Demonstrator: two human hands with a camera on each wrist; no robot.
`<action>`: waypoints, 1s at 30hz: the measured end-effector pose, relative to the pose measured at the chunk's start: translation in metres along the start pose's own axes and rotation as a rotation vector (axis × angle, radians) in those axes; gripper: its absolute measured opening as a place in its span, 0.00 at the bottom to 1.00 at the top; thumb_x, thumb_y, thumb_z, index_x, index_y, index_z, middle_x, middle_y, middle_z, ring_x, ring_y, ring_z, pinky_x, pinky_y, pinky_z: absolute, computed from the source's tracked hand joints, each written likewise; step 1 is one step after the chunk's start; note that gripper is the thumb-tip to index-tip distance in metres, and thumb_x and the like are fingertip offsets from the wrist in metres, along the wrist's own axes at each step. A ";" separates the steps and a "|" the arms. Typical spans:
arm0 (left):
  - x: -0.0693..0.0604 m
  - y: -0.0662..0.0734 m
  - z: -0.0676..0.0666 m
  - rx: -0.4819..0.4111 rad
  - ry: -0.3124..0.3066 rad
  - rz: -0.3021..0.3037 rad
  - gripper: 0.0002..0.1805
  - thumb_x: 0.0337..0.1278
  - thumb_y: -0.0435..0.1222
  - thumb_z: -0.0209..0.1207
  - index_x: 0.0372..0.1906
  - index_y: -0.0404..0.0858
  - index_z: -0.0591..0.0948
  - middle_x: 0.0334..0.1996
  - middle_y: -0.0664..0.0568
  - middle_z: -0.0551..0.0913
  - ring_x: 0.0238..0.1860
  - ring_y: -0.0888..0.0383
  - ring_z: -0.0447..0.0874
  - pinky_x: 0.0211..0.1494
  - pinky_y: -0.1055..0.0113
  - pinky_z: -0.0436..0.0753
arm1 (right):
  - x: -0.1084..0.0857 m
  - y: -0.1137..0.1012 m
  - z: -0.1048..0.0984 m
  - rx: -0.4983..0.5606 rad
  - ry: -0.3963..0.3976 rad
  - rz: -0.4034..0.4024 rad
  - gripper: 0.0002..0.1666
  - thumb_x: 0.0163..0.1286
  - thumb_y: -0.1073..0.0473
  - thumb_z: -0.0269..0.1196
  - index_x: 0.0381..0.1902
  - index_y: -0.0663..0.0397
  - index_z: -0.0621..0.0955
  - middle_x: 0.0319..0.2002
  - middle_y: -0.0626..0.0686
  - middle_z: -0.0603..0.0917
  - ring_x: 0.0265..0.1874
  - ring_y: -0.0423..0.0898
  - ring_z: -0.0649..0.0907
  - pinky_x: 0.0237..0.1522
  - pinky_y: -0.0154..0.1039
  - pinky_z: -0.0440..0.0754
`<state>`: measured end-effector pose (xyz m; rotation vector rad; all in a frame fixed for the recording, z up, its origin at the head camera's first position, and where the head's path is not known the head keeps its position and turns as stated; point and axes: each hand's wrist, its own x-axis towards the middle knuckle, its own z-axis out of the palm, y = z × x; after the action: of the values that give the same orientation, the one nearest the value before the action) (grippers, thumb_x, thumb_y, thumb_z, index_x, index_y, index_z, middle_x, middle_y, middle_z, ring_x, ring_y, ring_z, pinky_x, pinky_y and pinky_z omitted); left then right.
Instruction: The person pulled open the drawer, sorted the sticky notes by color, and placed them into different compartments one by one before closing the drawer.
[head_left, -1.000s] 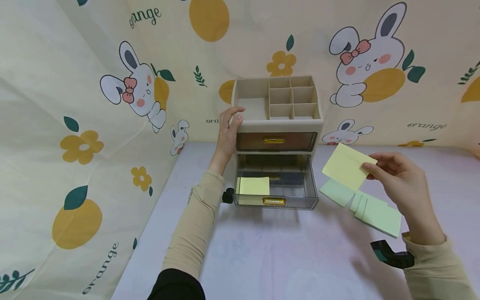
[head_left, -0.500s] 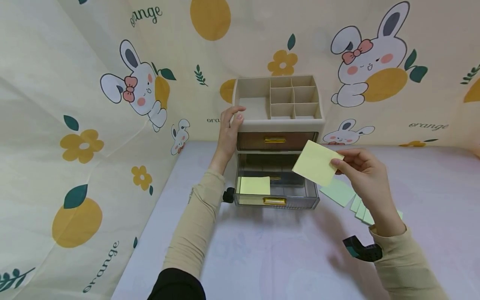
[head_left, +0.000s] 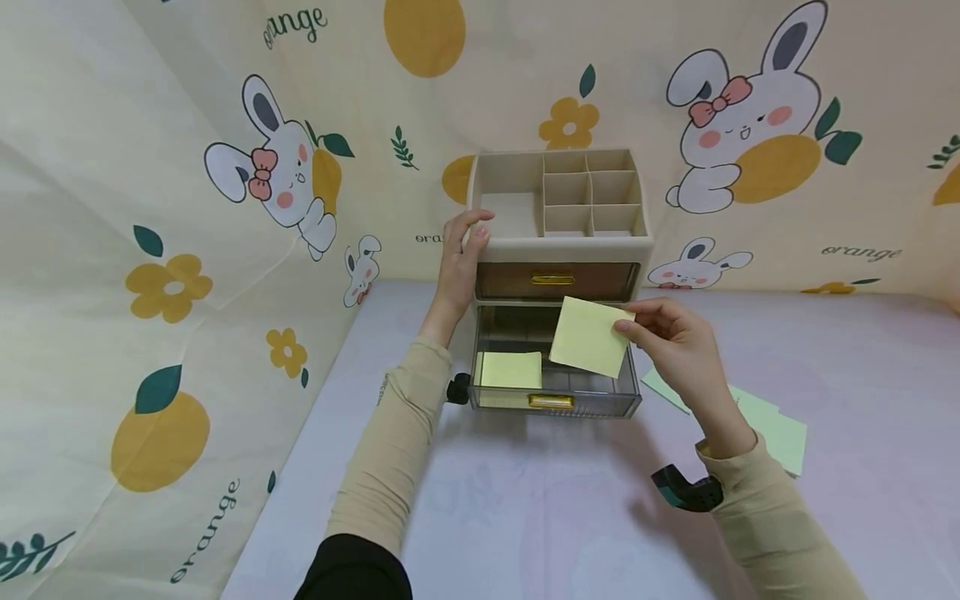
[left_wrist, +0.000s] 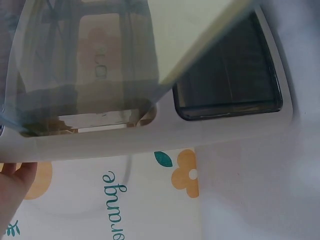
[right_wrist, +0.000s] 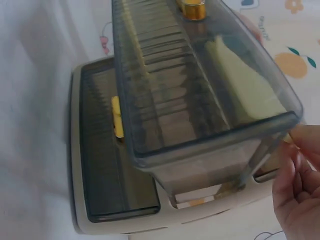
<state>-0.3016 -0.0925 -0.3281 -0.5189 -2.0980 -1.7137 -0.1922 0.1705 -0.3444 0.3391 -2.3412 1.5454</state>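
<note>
A yellow sticky note pad (head_left: 588, 336) is pinched at its right corner by my right hand (head_left: 684, 358). It hovers over the right part of a pulled-out, see-through drawer (head_left: 600, 406). Inside that drawer, at the left, lies another yellow sticky note pad (head_left: 510, 370). My left hand (head_left: 455, 279) grips the upper left corner of the white desk organizer (head_left: 562, 249), fingers bent over the rim. In the right wrist view, the fingers of my right hand (right_wrist: 302, 185) show beside the drawer. The left wrist view catches only fingertips (left_wrist: 17, 180) at the organizer's side.
Pale green sticky notes (head_left: 783, 432) lie on the table (head_left: 540, 508) to the right, partly behind my right arm. A brown upper drawer (head_left: 510, 281) is closed. The divided top tray (head_left: 510, 215) sits above it. A patterned cloth (head_left: 360, 50) hangs behind.
My right hand has moved left with the yellow sticky note pad, from above the green notes to over the drawer. My left hand stays at the organizer's corner.
</note>
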 end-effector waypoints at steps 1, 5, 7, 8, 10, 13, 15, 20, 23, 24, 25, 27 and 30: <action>0.000 0.000 0.000 0.000 -0.002 0.001 0.25 0.60 0.49 0.41 0.56 0.40 0.71 0.61 0.48 0.63 0.64 0.56 0.58 0.68 0.54 0.58 | 0.000 0.000 0.001 -0.033 -0.005 -0.002 0.15 0.59 0.60 0.65 0.44 0.60 0.81 0.23 0.33 0.78 0.21 0.34 0.76 0.25 0.26 0.73; 0.000 0.001 0.000 0.001 -0.004 0.004 0.25 0.60 0.50 0.41 0.56 0.40 0.71 0.61 0.48 0.63 0.64 0.56 0.58 0.68 0.55 0.59 | 0.001 0.004 0.006 -0.144 -0.045 -0.038 0.14 0.58 0.58 0.66 0.43 0.54 0.82 0.22 0.36 0.77 0.19 0.35 0.72 0.22 0.28 0.68; 0.000 0.001 0.000 0.002 -0.003 0.005 0.25 0.60 0.49 0.41 0.56 0.40 0.71 0.61 0.48 0.63 0.64 0.57 0.58 0.68 0.55 0.59 | 0.001 0.007 0.009 -0.195 -0.063 -0.057 0.13 0.58 0.57 0.66 0.42 0.52 0.82 0.22 0.39 0.76 0.18 0.35 0.69 0.21 0.29 0.66; -0.001 0.001 0.000 0.001 -0.004 0.005 0.25 0.61 0.49 0.41 0.56 0.40 0.71 0.61 0.48 0.63 0.64 0.57 0.58 0.68 0.55 0.58 | 0.002 0.008 0.010 -0.219 -0.073 -0.065 0.13 0.58 0.57 0.66 0.41 0.52 0.83 0.22 0.41 0.76 0.18 0.36 0.69 0.20 0.29 0.66; -0.001 0.001 0.000 0.002 -0.006 0.009 0.24 0.61 0.49 0.41 0.56 0.40 0.71 0.62 0.48 0.63 0.64 0.56 0.58 0.68 0.55 0.58 | 0.002 0.009 0.011 -0.258 -0.095 -0.066 0.11 0.58 0.57 0.66 0.40 0.51 0.83 0.21 0.44 0.74 0.18 0.36 0.68 0.20 0.30 0.65; 0.000 0.000 0.000 0.006 -0.005 0.021 0.23 0.62 0.47 0.41 0.56 0.39 0.71 0.61 0.47 0.64 0.64 0.55 0.57 0.68 0.56 0.58 | 0.002 0.010 0.013 -0.306 -0.133 -0.053 0.10 0.59 0.56 0.66 0.38 0.51 0.84 0.18 0.47 0.71 0.18 0.38 0.66 0.20 0.32 0.63; 0.001 -0.001 0.000 0.009 -0.003 0.027 0.23 0.62 0.46 0.41 0.55 0.39 0.71 0.61 0.47 0.65 0.64 0.55 0.57 0.68 0.56 0.58 | 0.002 0.009 0.014 -0.332 -0.154 -0.045 0.10 0.59 0.55 0.65 0.38 0.51 0.84 0.18 0.48 0.71 0.19 0.39 0.66 0.20 0.32 0.63; 0.002 -0.002 0.000 0.010 0.002 0.020 0.23 0.61 0.47 0.41 0.55 0.39 0.72 0.61 0.48 0.65 0.64 0.57 0.58 0.68 0.57 0.58 | 0.004 0.004 0.015 -0.396 -0.215 -0.045 0.10 0.58 0.56 0.66 0.38 0.52 0.85 0.24 0.50 0.78 0.22 0.42 0.69 0.24 0.34 0.66; 0.002 -0.003 0.000 0.013 0.003 0.016 0.24 0.60 0.49 0.41 0.55 0.40 0.72 0.61 0.48 0.65 0.64 0.57 0.58 0.68 0.58 0.58 | 0.006 -0.001 0.015 -0.440 -0.267 -0.052 0.10 0.57 0.57 0.66 0.37 0.53 0.85 0.26 0.51 0.82 0.25 0.44 0.70 0.28 0.36 0.65; 0.002 -0.002 0.000 0.013 0.002 0.016 0.24 0.60 0.49 0.41 0.55 0.39 0.72 0.61 0.48 0.65 0.64 0.57 0.58 0.68 0.58 0.58 | 0.007 -0.001 0.015 -0.453 -0.285 -0.054 0.09 0.57 0.58 0.67 0.36 0.54 0.85 0.26 0.51 0.83 0.25 0.44 0.70 0.29 0.37 0.65; 0.002 -0.002 0.000 0.014 0.001 0.015 0.24 0.60 0.48 0.41 0.55 0.39 0.72 0.61 0.48 0.65 0.64 0.57 0.58 0.68 0.58 0.58 | 0.007 -0.002 0.016 -0.464 -0.301 -0.055 0.09 0.57 0.58 0.67 0.36 0.54 0.85 0.26 0.51 0.83 0.26 0.45 0.71 0.31 0.37 0.65; 0.002 -0.002 0.000 0.009 0.000 0.015 0.23 0.62 0.47 0.41 0.55 0.39 0.72 0.61 0.47 0.65 0.64 0.56 0.58 0.68 0.58 0.58 | 0.008 -0.004 0.017 -0.479 -0.330 -0.051 0.09 0.56 0.58 0.67 0.35 0.55 0.85 0.25 0.51 0.84 0.27 0.45 0.72 0.32 0.37 0.65; 0.001 -0.001 0.000 0.002 -0.005 0.013 0.22 0.64 0.45 0.41 0.56 0.39 0.72 0.61 0.47 0.65 0.65 0.56 0.57 0.69 0.57 0.57 | 0.008 -0.005 0.018 -0.493 -0.361 -0.033 0.09 0.56 0.59 0.67 0.35 0.56 0.85 0.24 0.50 0.83 0.27 0.45 0.72 0.32 0.37 0.65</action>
<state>-0.3031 -0.0926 -0.3281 -0.5356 -2.0950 -1.7051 -0.2005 0.1516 -0.3441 0.5642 -2.8683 0.8964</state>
